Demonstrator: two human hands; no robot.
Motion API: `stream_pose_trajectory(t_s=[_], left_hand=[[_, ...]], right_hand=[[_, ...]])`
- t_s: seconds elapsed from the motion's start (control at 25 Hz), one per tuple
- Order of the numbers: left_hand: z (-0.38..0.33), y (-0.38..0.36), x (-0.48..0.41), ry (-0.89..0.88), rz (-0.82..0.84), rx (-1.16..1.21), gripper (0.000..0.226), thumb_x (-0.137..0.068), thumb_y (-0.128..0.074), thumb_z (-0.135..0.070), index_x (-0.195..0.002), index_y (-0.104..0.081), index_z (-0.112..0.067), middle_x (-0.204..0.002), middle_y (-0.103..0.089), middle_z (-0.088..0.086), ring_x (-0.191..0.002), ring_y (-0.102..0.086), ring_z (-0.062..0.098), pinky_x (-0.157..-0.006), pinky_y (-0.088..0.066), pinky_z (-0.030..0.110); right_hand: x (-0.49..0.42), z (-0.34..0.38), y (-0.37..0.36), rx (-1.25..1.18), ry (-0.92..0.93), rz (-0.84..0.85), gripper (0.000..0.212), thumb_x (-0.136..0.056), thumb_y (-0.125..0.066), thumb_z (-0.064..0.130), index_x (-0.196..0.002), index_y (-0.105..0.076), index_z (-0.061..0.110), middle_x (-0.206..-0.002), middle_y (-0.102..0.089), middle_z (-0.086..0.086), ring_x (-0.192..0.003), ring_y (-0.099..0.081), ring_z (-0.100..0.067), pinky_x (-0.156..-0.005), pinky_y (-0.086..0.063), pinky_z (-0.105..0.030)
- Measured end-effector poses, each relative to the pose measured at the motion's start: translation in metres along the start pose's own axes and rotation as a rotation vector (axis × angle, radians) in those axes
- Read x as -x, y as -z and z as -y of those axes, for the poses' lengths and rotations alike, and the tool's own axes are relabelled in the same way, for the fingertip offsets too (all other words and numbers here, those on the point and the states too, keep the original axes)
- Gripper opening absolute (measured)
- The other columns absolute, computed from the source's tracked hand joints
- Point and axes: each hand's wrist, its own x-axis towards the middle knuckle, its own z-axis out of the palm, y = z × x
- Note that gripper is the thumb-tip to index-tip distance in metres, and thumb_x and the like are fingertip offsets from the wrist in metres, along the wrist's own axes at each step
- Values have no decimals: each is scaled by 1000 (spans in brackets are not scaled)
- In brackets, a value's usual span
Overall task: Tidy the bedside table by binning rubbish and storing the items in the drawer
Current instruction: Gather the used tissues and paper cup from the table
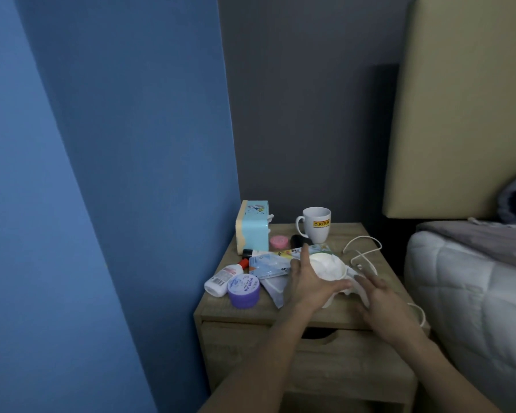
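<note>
Both hands reach over the wooden tabletop (328,312). The left hand (306,283) has its grip spread wide against a crumpled white tissue wad (328,265) near the front edge; the right hand (380,296) lies open and flat beside it. A purple round jar (243,292) sits at the front-left corner, a white mug (316,225) at the back edge.

A dim corner is formed by a blue painted wall (116,144) and a grey wall (310,129); a beige padded headboard (465,108) and white quilted mattress (474,293) are seen alongside.
</note>
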Motion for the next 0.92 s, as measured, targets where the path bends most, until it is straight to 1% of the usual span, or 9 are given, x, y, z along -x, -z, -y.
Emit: stream_pose_trajectory(t_s=[0.12, 0.24, 0.4, 0.48, 0.56, 0.64, 0.72, 0.8, 0.92], left_hand=[[6, 18, 26, 3, -9, -5, 92, -78, -59, -59, -149, -8, -30, -153, -24, 4, -140, -28, 26, -108, -32, 44], [22, 42, 65, -15, -36, -131, 64, -88, -53, -41, -144, -28, -26, -150, -33, 3, -136, -34, 23, -107, -35, 40], [33, 76, 108, -199, -65, -178, 37, -89, -53, -26, -126, -53, -24, -134, -51, -5, -118, -48, 10, -92, -41, 24], [15, 105, 115, -281, -81, -190, 30, -90, -53, -24, -120, -57, -25, -123, -52, -14, -106, -45, 0, -85, -37, 17], [-18, 134, 130, -311, -81, -176, 28, -90, -53, -24, -118, -57, -26, -118, -51, -17, -105, -46, -1, -85, -40, 17], [-66, 169, 139, -313, -29, -160, 28, -90, -51, -28, -117, -57, -27, -120, -52, -16, -110, -50, 4, -88, -47, 26], [-122, 206, 147, -287, 14, -138, 28, -90, -49, -30, -116, -57, -28, -122, -53, -17, -111, -50, 4, -90, -47, 27], [-182, 244, 158, -267, 35, -135, 30, -86, -46, -34, -114, -57, -31, -117, -52, -23, -108, -50, 1, -88, -44, 23], [-282, 299, 181, -245, 61, -161, 36, -81, -41, -38, -112, -58, -33, -109, -52, -25, -103, -51, 0, -88, -45, 25]], right_hand=[[17, 14, 26, 40, -6, -36, 56, -81, -56, 18, -135, -42, 16, -147, -39, -4, -124, -45, -29, -96, -41, -37], [48, 38, 49, 62, 15, -39, 55, -82, -54, 21, -135, -41, 15, -146, -40, -5, -128, -42, -27, -98, -39, -37], [85, 77, 66, 54, 64, 3, 57, -85, -54, 33, -138, -36, 19, -148, -36, 0, -134, -35, -19, -102, -33, -29], [84, 100, 89, -14, 101, -38, 57, -85, -55, 34, -138, -37, 21, -149, -35, 1, -135, -35, -19, -105, -31, -27], [82, 122, 127, -63, 108, -40, 55, -84, -57, 32, -136, -42, 19, -147, -38, -1, -134, -39, -22, -104, -34, -31], [76, 144, 182, -92, 110, -56, 49, -82, -57, 31, -129, -50, 16, -140, -48, -5, -125, -49, -27, -99, -42, -37], [70, 161, 252, -127, 110, -40, 47, -78, -55, 33, -121, -57, 14, -131, -57, -7, -115, -57, -28, -92, -49, -38], [66, 176, 327, -154, 87, -52, 47, -78, -51, 36, -119, -58, 14, -127, -60, -6, -112, -59, -27, -89, -49, -32], [66, 198, 446, -204, 60, -48, 45, -80, -52, 35, -118, -58, 13, -122, -62, -6, -110, -59, -25, -90, -37, -22]])
